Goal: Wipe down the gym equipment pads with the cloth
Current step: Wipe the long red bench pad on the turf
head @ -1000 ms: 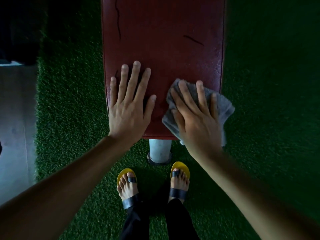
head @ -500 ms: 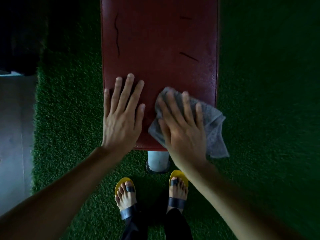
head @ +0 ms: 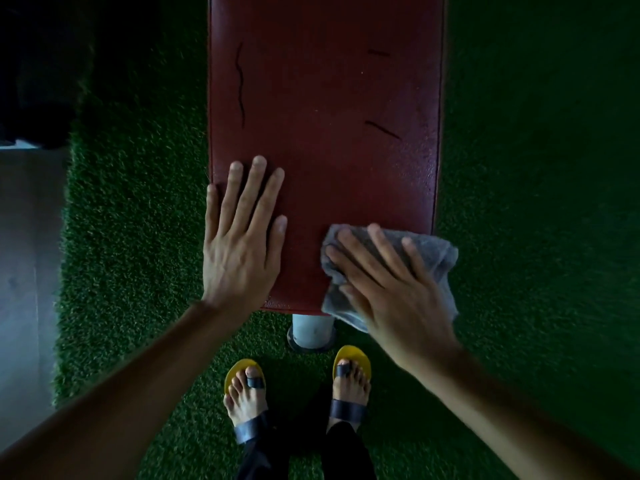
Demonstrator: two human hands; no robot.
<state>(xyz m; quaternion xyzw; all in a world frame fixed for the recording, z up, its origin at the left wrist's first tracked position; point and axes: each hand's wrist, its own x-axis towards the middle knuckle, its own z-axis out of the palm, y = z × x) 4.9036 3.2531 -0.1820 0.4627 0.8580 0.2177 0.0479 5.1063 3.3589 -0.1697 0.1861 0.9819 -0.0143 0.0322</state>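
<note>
A dark red bench pad [head: 325, 109] with a few black cracks runs away from me in the head view. My left hand [head: 242, 244] rests flat on its near left corner, fingers straight. My right hand [head: 391, 289] presses a grey cloth [head: 436, 258] onto the pad's near right corner with straight, spread fingers. Part of the cloth hangs over the pad's right and near edges.
A pale metal post [head: 311, 329] stands under the pad's near end. Green artificial turf [head: 138, 237] surrounds the bench. My feet in yellow sandals [head: 351, 358] stand just before the post. A grey floor [head: 24, 254] lies at the left.
My right hand has slid the cloth toward me and to the right, down to the pad's near right corner. My left hand stays flat on the pad.
</note>
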